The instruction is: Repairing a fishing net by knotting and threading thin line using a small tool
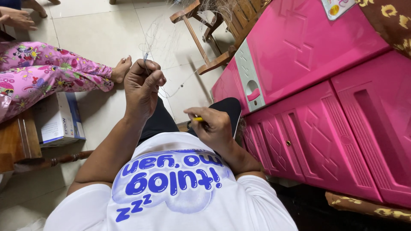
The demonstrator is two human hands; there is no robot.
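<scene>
Pink cabinet (325, 111) beside right hand (214, 128)

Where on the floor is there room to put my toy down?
Bare tiles lie between the other person's foot and the wooden chair. It is crowded by the pink cabinet, and near the left hand, where fine net threads hang.

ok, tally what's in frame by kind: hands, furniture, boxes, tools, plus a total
Own hands: 2, left hand pinching thin clear netting line, right hand gripping small yellow tool
Pink plastic cabinet: 1
Brown wooden chair: 1
White-and-blue cardboard box: 1
Total: 7
</scene>
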